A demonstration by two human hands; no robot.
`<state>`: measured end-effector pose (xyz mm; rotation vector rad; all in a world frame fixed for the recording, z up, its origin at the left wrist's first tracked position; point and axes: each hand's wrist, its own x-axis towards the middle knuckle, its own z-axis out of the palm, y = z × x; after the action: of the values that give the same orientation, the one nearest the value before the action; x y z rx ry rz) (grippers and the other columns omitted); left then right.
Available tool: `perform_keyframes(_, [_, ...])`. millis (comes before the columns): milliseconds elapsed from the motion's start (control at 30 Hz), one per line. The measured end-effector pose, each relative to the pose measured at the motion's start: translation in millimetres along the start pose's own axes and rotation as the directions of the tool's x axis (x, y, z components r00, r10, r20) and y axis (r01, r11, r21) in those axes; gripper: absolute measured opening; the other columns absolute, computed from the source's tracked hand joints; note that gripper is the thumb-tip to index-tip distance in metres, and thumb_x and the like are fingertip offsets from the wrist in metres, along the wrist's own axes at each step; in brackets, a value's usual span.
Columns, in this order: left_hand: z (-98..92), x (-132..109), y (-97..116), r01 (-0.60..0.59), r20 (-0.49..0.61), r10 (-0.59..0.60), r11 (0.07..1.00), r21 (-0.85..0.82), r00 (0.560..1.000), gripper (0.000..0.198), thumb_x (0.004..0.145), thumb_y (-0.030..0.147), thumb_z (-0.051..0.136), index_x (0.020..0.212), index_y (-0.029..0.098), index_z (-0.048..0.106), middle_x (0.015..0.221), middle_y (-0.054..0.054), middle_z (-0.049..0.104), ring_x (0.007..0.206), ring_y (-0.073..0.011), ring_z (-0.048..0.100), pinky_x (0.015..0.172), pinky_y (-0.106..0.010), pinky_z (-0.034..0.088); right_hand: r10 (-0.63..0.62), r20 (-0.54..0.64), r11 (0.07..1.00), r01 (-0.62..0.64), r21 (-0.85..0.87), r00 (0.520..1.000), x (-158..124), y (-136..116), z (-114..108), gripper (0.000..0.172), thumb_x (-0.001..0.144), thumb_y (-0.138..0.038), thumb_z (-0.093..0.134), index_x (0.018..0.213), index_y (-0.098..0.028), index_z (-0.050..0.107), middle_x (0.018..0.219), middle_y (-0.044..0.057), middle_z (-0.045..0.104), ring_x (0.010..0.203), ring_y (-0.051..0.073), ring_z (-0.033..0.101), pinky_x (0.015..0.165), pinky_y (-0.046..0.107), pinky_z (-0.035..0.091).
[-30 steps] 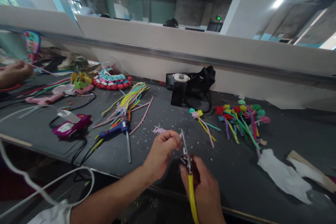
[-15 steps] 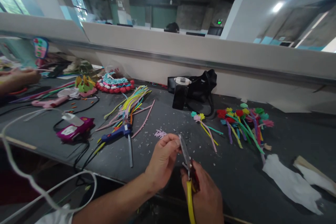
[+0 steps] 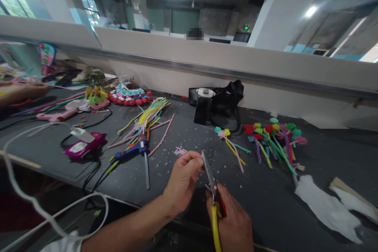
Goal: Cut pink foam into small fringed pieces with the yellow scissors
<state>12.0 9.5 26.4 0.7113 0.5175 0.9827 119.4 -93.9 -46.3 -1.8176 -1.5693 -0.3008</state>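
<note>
My right hand (image 3: 232, 216) is closed around scissors (image 3: 215, 204) with yellow and red handles, and their blades point up and away from me. Beside the blade tips, my left hand (image 3: 184, 177) is closed in a pinch; what its fingertips hold is too small to make out. Just beyond the left hand lies a small pile of short lilac pieces (image 3: 180, 151), with pale clippings scattered around on the dark table (image 3: 274, 208). To the right of the blades rests a small bunch of pipe-cleaner flowers (image 3: 226, 134) with pink, yellow and green stems.
A blue glue gun (image 3: 131, 149) lies left of my hands, by loose pipe cleaners (image 3: 153, 114). A purple power strip (image 3: 84, 145) and white cable (image 3: 35, 204) are farther left. More pipe-cleaner flowers (image 3: 271, 134) and white cloth (image 3: 325, 204) lie right. Another person's hand (image 3: 28, 90) works far left.
My hands stay in nearly the same place. The scissors' blades look slightly shifted and closer together. The other person's hand at far left has moved a little.
</note>
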Motion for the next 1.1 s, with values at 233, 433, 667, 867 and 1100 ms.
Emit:
perform_keyframes(233, [-1.4,6,3,-0.031,-0.011,0.032,0.994,0.102,0.999,0.008,0.067,0.019,0.066,0.065,0.015,0.060,0.060,0.002,0.054,0.062,-0.0106,0.049,0.065,-0.023,0.038,0.152,0.037,0.965,-0.157,0.212,0.988,16,-5,-15,0.026,0.090,-0.041,0.052,0.087,-0.020,0.066,0.066,-0.001,0.070,0.051,0.011,0.065,0.048,0.016,0.047])
perform_keyframes(433, [-25.5,34,8,-0.077,0.045,0.063,0.814,0.576,0.997,0.007,0.067,0.022,0.061,0.064,0.015,0.060,0.060,0.003,0.054,0.057,-0.0094,0.046,0.057,-0.022,0.034,0.237,-0.123,0.958,-0.211,0.192,0.964,27,13,-30,0.031,0.087,-0.047,0.056,0.096,-0.019,0.067,0.084,0.003,0.072,0.064,0.014,0.069,0.060,0.019,0.051])
perform_keyframes(667, [-53.8,56,18,-0.276,0.272,0.050,0.095,0.956,0.961,0.009,0.069,0.019,0.060,0.071,0.017,0.068,0.061,0.001,0.063,0.058,-0.0124,0.054,0.055,-0.022,0.035,0.456,0.050,0.847,-0.451,0.281,0.889,20,27,-29,0.044,0.083,-0.057,0.054,0.103,-0.019,0.066,0.087,0.004,0.071,0.063,0.016,0.069,0.058,0.023,0.050])
perform_keyframes(867, [-60.0,63,31,-0.309,0.317,0.110,-0.085,0.947,0.942,0.009,0.068,0.014,0.061,0.071,0.017,0.068,0.064,0.000,0.065,0.062,-0.0141,0.056,0.061,-0.024,0.036,0.453,0.036,0.852,-0.445,0.275,0.891,14,26,-31,0.046,0.082,-0.058,0.054,0.105,-0.019,0.066,0.088,0.004,0.069,0.064,0.016,0.068,0.061,0.024,0.049])
perform_keyframes(1100, [-54.1,56,29,-0.390,0.418,0.197,-0.166,0.906,0.887,0.010,0.078,0.014,0.058,0.080,0.018,0.067,0.077,-0.002,0.067,0.078,-0.0172,0.058,0.078,-0.031,0.038,0.463,0.065,0.840,-0.461,0.286,0.884,19,22,-35,0.045,0.082,-0.055,0.055,0.106,-0.019,0.065,0.086,0.005,0.070,0.068,0.017,0.068,0.060,0.024,0.049])
